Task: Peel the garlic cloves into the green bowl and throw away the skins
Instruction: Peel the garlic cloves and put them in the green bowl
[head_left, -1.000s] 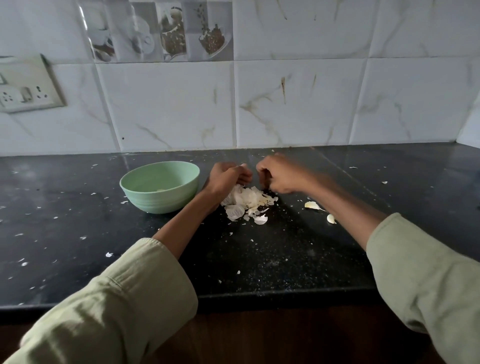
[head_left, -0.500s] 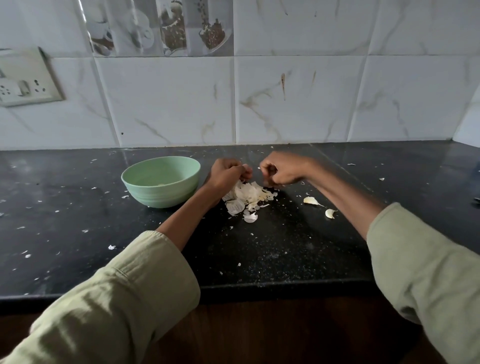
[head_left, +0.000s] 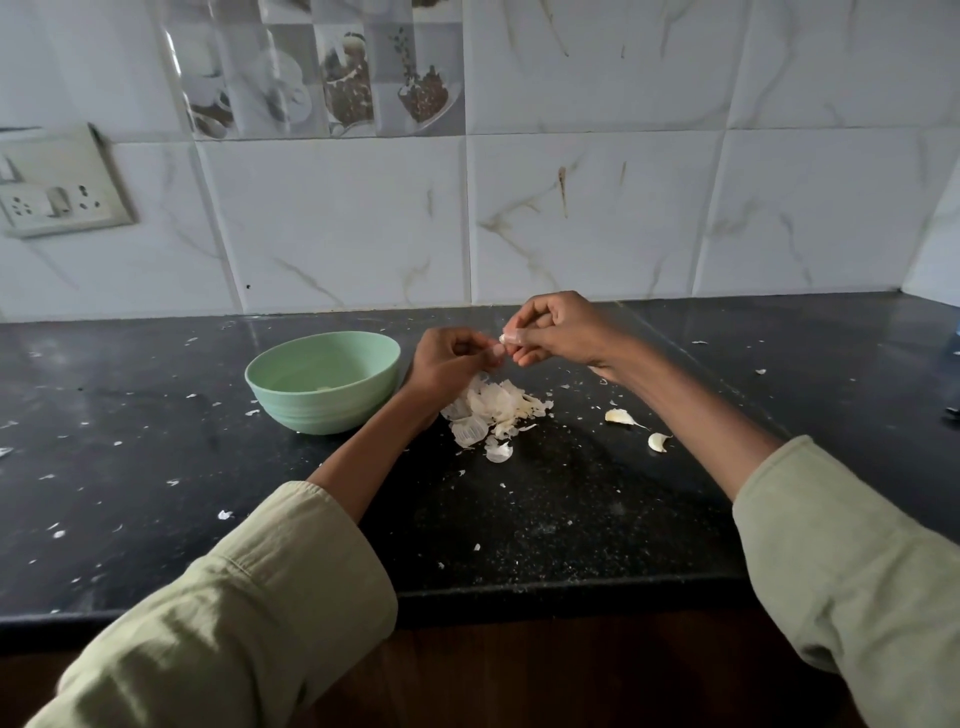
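Hidden or unclear: the inside of the green bowl (head_left: 323, 382) is mostly in shadow; a pale patch lies at its bottom, too dim to identify. The garlic clove (head_left: 503, 339) held between the hands shows only as a small white tip; the rest is covered by fingers. The switch plate (head_left: 57, 187) on the wall is cut off at the left edge. A dark item at the far right edge of the tabletop (head_left: 156, 441) is cropped and cannot be made out.

Left hand (head_left: 451, 364): fingers curled, thumb and fingertips drawn together toward the clove; whether they actually touch it cannot be told. It is raised above the heap of skins.

Right hand (head_left: 558, 332): fingers curled, pinching the clove at its tip, held above the tabletop, just right of the left hand.

Garlic skins (head_left: 493, 408): loose white pile on the black tabletop, directly below the left hand, just right of the bowl.

Unpeeled cloves: one (head_left: 619, 417) right of the pile, another (head_left: 657, 442) nearer the front, both lying apart from the pile.

Green bowl: upright, left of the skins, near the left wrist.

Sleeves (head_left: 249, 613): pale green, both forearms bare from the cuffs.

Small white flecks scatter across the tabletop.
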